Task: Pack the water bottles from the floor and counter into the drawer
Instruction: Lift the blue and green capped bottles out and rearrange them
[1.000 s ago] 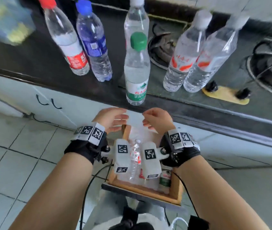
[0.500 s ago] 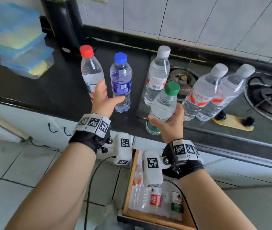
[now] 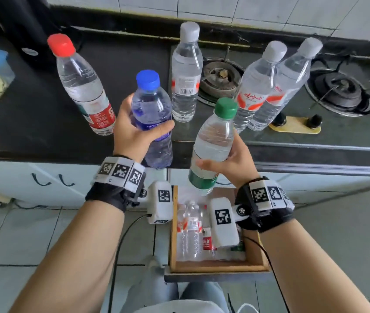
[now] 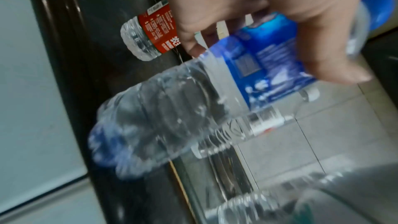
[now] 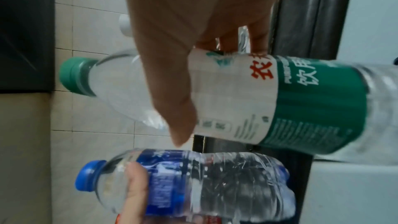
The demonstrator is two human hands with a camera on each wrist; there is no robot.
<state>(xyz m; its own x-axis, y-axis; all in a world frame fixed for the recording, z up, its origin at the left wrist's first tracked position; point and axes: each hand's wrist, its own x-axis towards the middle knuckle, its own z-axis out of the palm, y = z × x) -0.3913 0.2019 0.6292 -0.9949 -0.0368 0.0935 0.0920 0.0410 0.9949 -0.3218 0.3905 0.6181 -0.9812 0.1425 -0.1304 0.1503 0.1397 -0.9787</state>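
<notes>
Two clear ribbed plastic bottles are lifted off the dark glossy bench [image 3: 32, 132]: the left hand [image 3: 132, 132] wraps the blue-capped bottle [image 3: 151, 114], the right hand [image 3: 231, 159] clasps the green-capped bottle [image 3: 213, 141]. Four more bottles stand far on the bench, the red-capped bottle [image 3: 84, 91] leftmost. Wrist cameras partly hide the open wooden drawer [image 3: 220, 268] below, where lying bottles look blurred.
</notes>
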